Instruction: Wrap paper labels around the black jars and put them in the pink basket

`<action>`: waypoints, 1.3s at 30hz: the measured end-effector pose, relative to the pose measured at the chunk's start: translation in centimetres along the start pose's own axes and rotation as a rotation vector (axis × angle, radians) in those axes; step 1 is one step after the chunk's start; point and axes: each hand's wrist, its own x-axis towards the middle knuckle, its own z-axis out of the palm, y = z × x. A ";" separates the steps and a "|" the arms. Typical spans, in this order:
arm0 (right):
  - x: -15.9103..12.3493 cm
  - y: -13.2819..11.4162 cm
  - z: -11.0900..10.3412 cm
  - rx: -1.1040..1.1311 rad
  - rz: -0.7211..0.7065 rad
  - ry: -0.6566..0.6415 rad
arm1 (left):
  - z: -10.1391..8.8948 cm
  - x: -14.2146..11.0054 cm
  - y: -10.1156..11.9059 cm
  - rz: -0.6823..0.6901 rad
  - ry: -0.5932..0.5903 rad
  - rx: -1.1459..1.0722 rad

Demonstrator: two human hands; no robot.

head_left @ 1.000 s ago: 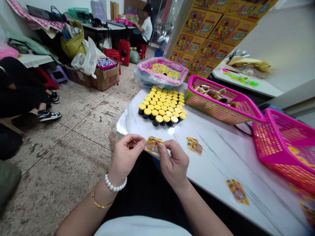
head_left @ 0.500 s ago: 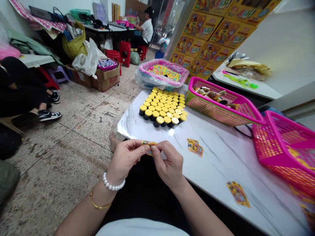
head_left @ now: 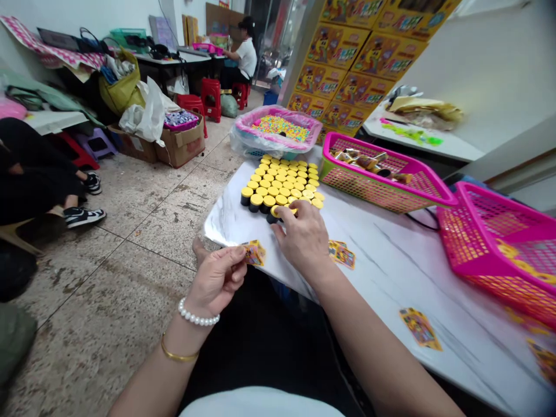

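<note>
In my left hand (head_left: 220,275), a small yellow printed wrapper (head_left: 254,253) is pinched between thumb and fingers, above the table's front edge. My right hand (head_left: 304,234) reaches to the near row of black bottles with yellow lids (head_left: 273,185). Its thumb and fingers close around one yellow-lidded bottle (head_left: 275,213) at the front, partly hidden by the fingers. Beside my right wrist, a few more printed wrappers (head_left: 342,253) lie on the white marbled table (head_left: 373,278). Another printed wrapper (head_left: 420,328) lies nearer to me at the right.
A plastic-lined pink basin (head_left: 278,124) of colourful small pieces stands behind the bottles. Pink baskets (head_left: 386,174) (head_left: 490,243) line the table's right side. Stacked yellow boxes (head_left: 339,69) rise behind. Another person (head_left: 245,55) sits far back; a person's legs (head_left: 39,174) show at left.
My right hand has let go of the wrapper and moved forward to the front bottle. My left hand keeps the wrapper, now more in view. The camera view has shifted slightly.
</note>
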 end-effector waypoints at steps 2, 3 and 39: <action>0.0 -0.4 0.1 0.003 -0.030 -0.006 | 0.0 0.2 0.1 0.011 0.003 -0.047; 0.1 -0.6 0.1 0.012 -0.051 -0.019 | 0.1 0.3 0.2 0.018 0.011 -0.059; -3.8 -2.9 -5.1 1.022 0.470 -0.047 | 1.8 2.1 0.0 0.040 0.006 -0.198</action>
